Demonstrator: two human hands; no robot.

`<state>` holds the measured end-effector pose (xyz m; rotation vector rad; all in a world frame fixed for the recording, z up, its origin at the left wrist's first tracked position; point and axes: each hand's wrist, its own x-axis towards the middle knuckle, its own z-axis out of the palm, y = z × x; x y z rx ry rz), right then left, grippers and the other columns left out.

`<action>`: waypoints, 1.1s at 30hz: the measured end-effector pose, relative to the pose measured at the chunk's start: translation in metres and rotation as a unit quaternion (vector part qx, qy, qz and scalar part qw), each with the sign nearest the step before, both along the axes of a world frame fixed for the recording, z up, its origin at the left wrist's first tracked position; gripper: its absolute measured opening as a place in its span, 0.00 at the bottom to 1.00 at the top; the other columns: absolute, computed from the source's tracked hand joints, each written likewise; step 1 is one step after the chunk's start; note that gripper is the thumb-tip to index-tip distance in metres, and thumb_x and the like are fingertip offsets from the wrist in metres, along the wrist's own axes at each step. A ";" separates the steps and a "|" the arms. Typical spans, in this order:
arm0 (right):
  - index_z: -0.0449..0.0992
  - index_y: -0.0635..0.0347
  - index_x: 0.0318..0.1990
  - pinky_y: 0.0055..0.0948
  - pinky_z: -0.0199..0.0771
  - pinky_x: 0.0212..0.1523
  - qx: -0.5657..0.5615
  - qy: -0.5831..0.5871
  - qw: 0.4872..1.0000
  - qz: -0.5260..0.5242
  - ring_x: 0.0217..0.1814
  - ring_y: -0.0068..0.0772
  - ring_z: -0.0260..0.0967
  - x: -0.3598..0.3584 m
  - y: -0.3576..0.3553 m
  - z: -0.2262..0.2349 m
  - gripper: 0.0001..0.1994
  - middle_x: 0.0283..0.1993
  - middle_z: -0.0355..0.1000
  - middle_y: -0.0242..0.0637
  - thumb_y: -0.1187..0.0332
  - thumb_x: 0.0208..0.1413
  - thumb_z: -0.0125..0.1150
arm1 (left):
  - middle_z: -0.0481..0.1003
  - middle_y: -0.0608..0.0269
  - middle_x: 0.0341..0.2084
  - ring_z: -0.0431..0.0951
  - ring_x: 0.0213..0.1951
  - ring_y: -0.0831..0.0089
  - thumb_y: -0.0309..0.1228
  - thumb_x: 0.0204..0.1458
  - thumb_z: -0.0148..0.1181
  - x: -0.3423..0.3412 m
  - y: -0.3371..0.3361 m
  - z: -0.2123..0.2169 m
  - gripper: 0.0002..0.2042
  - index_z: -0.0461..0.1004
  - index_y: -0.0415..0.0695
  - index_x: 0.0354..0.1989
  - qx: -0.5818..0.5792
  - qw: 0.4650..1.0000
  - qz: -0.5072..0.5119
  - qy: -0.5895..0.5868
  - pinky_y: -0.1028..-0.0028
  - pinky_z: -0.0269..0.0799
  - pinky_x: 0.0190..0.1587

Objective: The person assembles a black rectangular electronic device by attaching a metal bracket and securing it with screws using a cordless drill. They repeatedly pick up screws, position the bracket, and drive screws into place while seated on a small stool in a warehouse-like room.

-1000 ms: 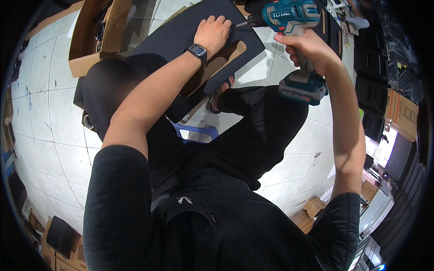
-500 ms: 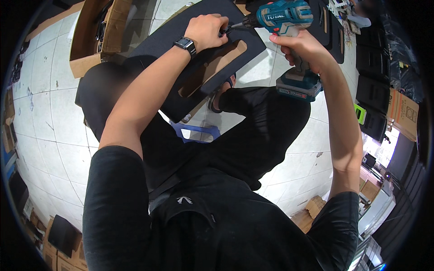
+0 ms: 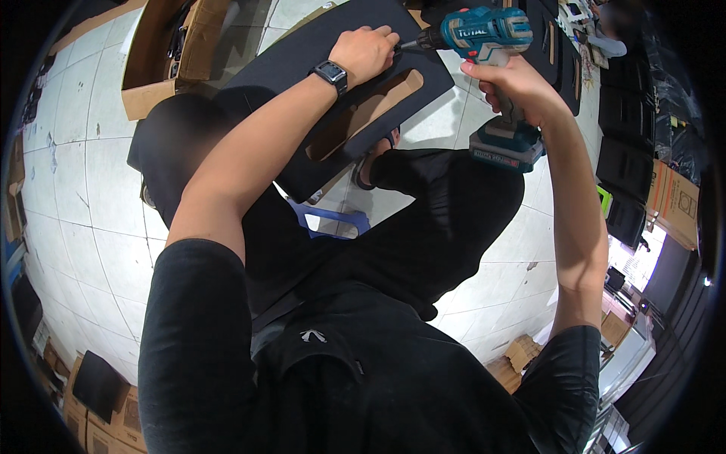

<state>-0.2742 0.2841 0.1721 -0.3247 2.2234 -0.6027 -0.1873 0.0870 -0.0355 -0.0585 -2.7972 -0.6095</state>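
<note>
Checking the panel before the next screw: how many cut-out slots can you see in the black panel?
1: a long slot in the black panel, just below the left hand and left of the drill. The arm may hide others.

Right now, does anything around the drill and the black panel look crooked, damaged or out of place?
Nothing stands out. The left hand presses on the black panel, which rests tilted across the lap. The right hand grips the teal cordless drill, its bit meeting the panel beside the left hand's fingers. The panel shows no visible damage.
</note>
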 end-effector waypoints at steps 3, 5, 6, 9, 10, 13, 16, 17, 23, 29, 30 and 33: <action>0.76 0.55 0.32 0.28 0.70 0.28 -0.005 0.001 1.000 0.009 0.25 0.24 0.68 0.000 -0.002 0.001 0.19 0.23 0.69 0.28 0.50 0.52 0.75 | 0.79 0.60 0.40 0.82 0.43 0.56 0.37 0.61 0.58 -0.006 0.002 -0.006 0.09 0.79 0.47 0.44 -0.020 1.000 0.008 -0.013 0.58 0.82 0.41; 0.76 0.55 0.31 0.28 0.70 0.28 -0.003 0.005 1.000 0.012 0.25 0.24 0.68 0.000 -0.002 0.001 0.19 0.23 0.68 0.28 0.50 0.52 0.75 | 0.80 0.60 0.37 0.83 0.41 0.55 0.39 0.61 0.58 -0.010 0.001 -0.007 0.10 0.81 0.48 0.42 -0.023 1.000 0.003 -0.010 0.58 0.82 0.39; 0.76 0.56 0.31 0.28 0.70 0.28 0.000 0.008 1.000 0.013 0.25 0.24 0.68 0.002 -0.003 0.001 0.20 0.23 0.68 0.28 0.50 0.52 0.75 | 0.80 0.60 0.36 0.84 0.39 0.55 0.40 0.61 0.58 -0.010 0.000 -0.008 0.10 0.81 0.48 0.40 -0.024 0.999 0.008 -0.021 0.58 0.82 0.39; 0.75 0.56 0.30 0.28 0.70 0.28 0.003 0.011 1.000 0.010 0.24 0.24 0.68 0.002 -0.004 0.001 0.20 0.22 0.68 0.28 0.50 0.52 0.75 | 0.81 0.59 0.31 0.84 0.36 0.54 0.43 0.60 0.60 -0.011 -0.001 -0.004 0.12 0.82 0.48 0.37 -0.019 0.998 0.019 -0.054 0.58 0.81 0.38; 0.75 0.56 0.29 0.28 0.70 0.28 0.002 0.010 1.000 0.008 0.24 0.24 0.68 0.002 -0.003 0.001 0.20 0.22 0.68 0.28 0.50 0.51 0.75 | 0.81 0.58 0.30 0.84 0.35 0.54 0.44 0.60 0.61 -0.011 -0.002 -0.001 0.13 0.82 0.48 0.36 -0.015 0.997 0.020 -0.066 0.58 0.81 0.37; 0.73 0.52 0.34 0.26 0.69 0.26 0.008 0.000 0.999 0.031 0.25 0.20 0.67 -0.006 0.004 -0.007 0.21 0.23 0.66 0.23 0.46 0.53 0.73 | 0.80 0.58 0.31 0.83 0.35 0.54 0.47 0.57 0.63 -0.005 -0.009 0.005 0.14 0.83 0.49 0.38 0.003 0.999 0.019 -0.051 0.58 0.80 0.37; 0.74 0.51 0.34 0.26 0.68 0.26 0.010 -0.002 1.000 0.024 0.24 0.20 0.67 -0.007 0.007 -0.008 0.19 0.23 0.66 0.23 0.47 0.54 0.73 | 0.80 0.62 0.35 0.83 0.37 0.54 0.47 0.53 0.67 0.002 -0.013 0.006 0.15 0.81 0.49 0.38 0.045 0.999 -0.003 -0.002 0.58 0.80 0.39; 0.74 0.52 0.34 0.26 0.68 0.26 0.008 0.002 1.000 0.023 0.24 0.20 0.67 -0.007 0.006 -0.009 0.19 0.22 0.66 0.23 0.48 0.54 0.73 | 0.79 0.63 0.36 0.83 0.37 0.54 0.45 0.54 0.67 0.004 -0.015 0.005 0.14 0.80 0.48 0.37 0.049 0.999 -0.020 0.009 0.58 0.80 0.39; 0.70 0.56 0.18 0.28 0.68 0.27 0.024 0.032 0.996 0.080 0.19 0.24 0.64 -0.013 -0.002 -0.004 0.22 0.15 0.64 0.31 0.54 0.55 0.71 | 0.77 0.62 0.39 0.82 0.40 0.53 0.36 0.59 0.62 0.004 -0.014 -0.004 0.08 0.77 0.47 0.41 0.060 0.998 -0.030 0.016 0.57 0.80 0.40; 0.77 0.58 0.30 0.27 0.67 0.24 0.024 0.144 0.954 0.260 0.21 0.24 0.64 -0.043 -0.023 -0.006 0.12 0.21 0.69 0.29 0.59 0.56 0.68 | 0.80 0.62 0.40 0.83 0.43 0.56 0.39 0.63 0.56 -0.006 0.003 -0.012 0.11 0.79 0.48 0.45 -0.031 0.999 0.011 0.040 0.56 0.81 0.38; 0.78 0.60 0.39 0.34 0.69 0.27 -0.049 0.160 0.935 0.314 0.27 0.31 0.66 -0.053 -0.025 -0.013 0.10 0.28 0.74 0.33 0.64 0.54 0.67 | 0.81 0.62 0.40 0.83 0.43 0.57 0.42 0.64 0.55 -0.010 0.003 -0.016 0.12 0.80 0.49 0.45 -0.040 0.998 0.012 0.047 0.56 0.82 0.38; 0.75 0.63 0.32 0.34 0.66 0.21 0.134 0.047 0.976 0.167 0.20 0.29 0.65 -0.035 -0.052 0.008 0.10 0.24 0.71 0.35 0.67 0.54 0.69 | 0.83 0.61 0.38 0.84 0.41 0.57 0.47 0.65 0.53 -0.014 0.001 -0.012 0.16 0.83 0.51 0.44 -0.073 0.997 0.015 -0.017 0.58 0.82 0.39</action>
